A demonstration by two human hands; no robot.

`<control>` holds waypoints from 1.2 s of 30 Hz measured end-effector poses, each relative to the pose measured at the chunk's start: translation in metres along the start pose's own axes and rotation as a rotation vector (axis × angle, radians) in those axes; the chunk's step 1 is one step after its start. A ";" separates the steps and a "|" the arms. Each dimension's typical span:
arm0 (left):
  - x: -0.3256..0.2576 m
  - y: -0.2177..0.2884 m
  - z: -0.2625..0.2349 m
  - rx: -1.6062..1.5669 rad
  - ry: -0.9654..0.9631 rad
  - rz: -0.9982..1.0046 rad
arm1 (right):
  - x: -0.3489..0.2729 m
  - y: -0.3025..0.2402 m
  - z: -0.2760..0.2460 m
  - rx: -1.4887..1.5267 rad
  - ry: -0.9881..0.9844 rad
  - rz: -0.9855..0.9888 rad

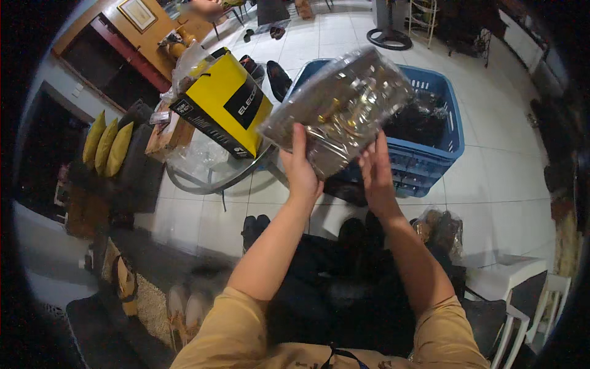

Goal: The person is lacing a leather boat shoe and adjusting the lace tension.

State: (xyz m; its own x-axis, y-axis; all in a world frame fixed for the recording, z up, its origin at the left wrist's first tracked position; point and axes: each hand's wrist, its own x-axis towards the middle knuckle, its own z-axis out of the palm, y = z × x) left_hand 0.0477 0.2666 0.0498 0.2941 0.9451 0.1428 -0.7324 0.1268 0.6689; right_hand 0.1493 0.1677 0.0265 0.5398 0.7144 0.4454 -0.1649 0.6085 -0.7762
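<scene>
A flat brown item in a clear plastic sleeve [344,107], with shiny gold-coloured spots, is held up tilted in front of me. What lies inside cannot be made out clearly. My left hand [301,169] grips its lower left edge, thumb on top and the other fingers beneath. Along the lower right edge, my right hand [376,175] presses with its fingers stretched out and partly behind the package. Behind it stands a blue plastic basket [430,154] with dark, plastic-wrapped things [421,123] inside; the package hides part of the basket's opening.
To the left, a yellow and black box [227,101] leans above a round-rimmed stand [203,187], beside clear plastic wrapping [200,157]. A black shoe [278,80] is behind the box. Wrapped shoes [442,230] lie right of my legs, near a white plastic stool [507,277].
</scene>
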 end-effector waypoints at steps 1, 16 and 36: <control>-0.013 -0.004 0.003 0.064 -0.004 -0.028 | 0.000 -0.006 0.005 0.017 0.091 0.111; 0.015 -0.006 -0.031 0.409 -0.363 -0.481 | 0.010 -0.009 -0.041 -0.154 0.162 0.243; 0.022 -0.001 -0.046 0.861 -0.448 -0.315 | -0.037 0.065 -0.025 -0.322 -0.070 0.294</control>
State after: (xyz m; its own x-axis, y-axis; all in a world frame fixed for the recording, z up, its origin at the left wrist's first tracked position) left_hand 0.0263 0.3013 0.0189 0.7290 0.6845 0.0114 0.0564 -0.0766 0.9955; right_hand 0.1393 0.1728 -0.0514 0.4489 0.8697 0.2051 -0.0312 0.2446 -0.9691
